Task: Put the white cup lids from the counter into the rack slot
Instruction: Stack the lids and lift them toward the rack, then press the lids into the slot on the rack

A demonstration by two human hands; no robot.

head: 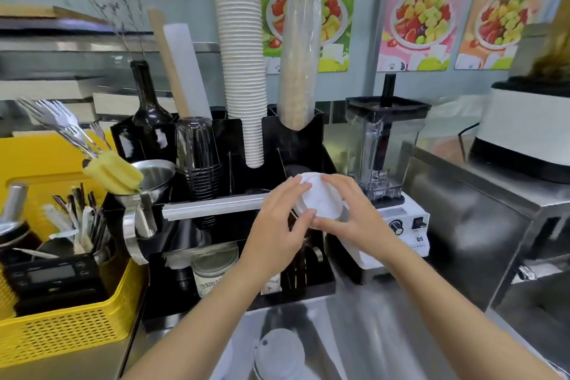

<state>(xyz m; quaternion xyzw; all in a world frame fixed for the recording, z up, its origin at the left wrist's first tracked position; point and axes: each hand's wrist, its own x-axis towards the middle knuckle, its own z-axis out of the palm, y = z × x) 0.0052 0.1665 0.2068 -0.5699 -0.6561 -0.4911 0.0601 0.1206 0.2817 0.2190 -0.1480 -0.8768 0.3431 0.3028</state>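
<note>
Both of my hands hold a stack of white cup lids (320,199) tilted on edge over the right slot of the black rack (308,145). My left hand (279,225) grips the stack's left and lower side. My right hand (348,213) wraps its top and right side. How deep the stack sits in the slot is hidden by my hands. Another stack of white cup lids (279,355) stands on the steel counter (370,333) near the bottom edge.
The rack also holds a tall stack of white paper cups (243,65), a sleeve of clear cups (300,65) and stacked dark cups (197,157). A blender (384,145) stands right of it. A yellow basket (61,327) with utensils is at left.
</note>
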